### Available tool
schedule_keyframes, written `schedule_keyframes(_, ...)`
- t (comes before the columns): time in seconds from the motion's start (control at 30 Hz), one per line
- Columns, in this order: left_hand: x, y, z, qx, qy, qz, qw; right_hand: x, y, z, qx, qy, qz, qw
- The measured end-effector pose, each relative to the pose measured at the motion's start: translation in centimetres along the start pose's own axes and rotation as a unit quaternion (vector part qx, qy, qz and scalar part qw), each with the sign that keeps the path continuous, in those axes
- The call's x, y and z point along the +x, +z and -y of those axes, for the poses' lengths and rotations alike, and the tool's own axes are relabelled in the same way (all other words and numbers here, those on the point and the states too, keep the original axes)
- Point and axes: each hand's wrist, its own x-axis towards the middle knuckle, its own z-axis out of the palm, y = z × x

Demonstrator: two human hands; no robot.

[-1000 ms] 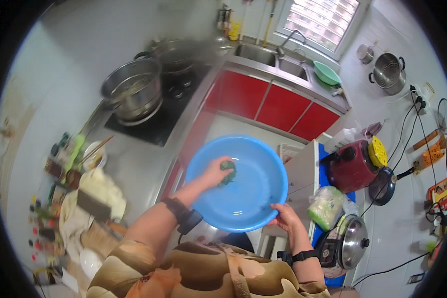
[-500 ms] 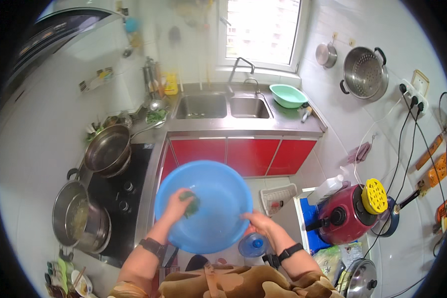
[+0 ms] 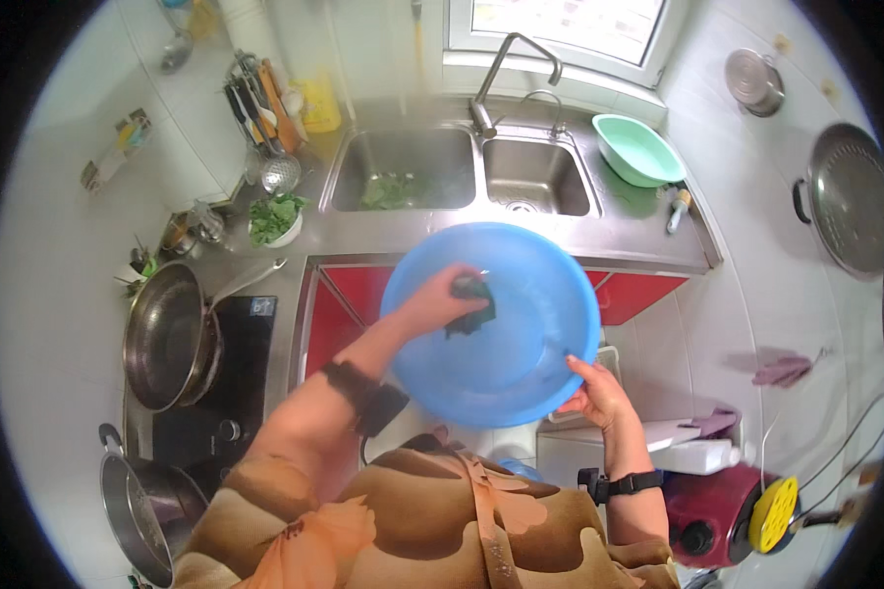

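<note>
A large round blue plastic basin [image 3: 545, 378] is held above the floor in front of the counter, its far rim close to the sink edge. On its right rim my right hand [image 3: 599, 395] is closed, thumb on the inner side and fingers below. My left hand [image 3: 440, 301] reaches inside the basin, fingers closed around a dark green clump that looks like leafy greens [image 3: 473, 306]. Water drops and wet streaks show on the blue inside. More green leaves [image 3: 395, 189] lie in the left sink bowl [image 3: 359, 157].
A white bowl of greens [image 3: 277, 218] stands left of the sink. A mint-green basin [image 3: 638, 149] sits to its right, below the faucet [image 3: 501, 83] and window. At left, a wok [image 3: 167, 336] rests on the black stove [image 3: 243, 358]; a red cooker [image 3: 722, 515] is at lower right.
I have moved closer to the sink with the blue basin, now nearer the counter edge. My left hand still grips the green clump, and my right hand still holds the rim.
</note>
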Motion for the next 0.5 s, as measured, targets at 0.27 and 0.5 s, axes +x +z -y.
schedule_keyframes(0.27, 16.1, -2.0, 1.4, -0.023, 0.021, 0.052, 0.998, 7.1, -1.4, 10.2, 0.089, -0.039, -0.073, 0.993)
schedule_keyframes(0.5, 25.8, -3.1, -0.1, -0.059, -0.035, -0.010, 0.998, 15.9, -6.8, 19.2, 0.107, -0.034, -0.052, 0.992)
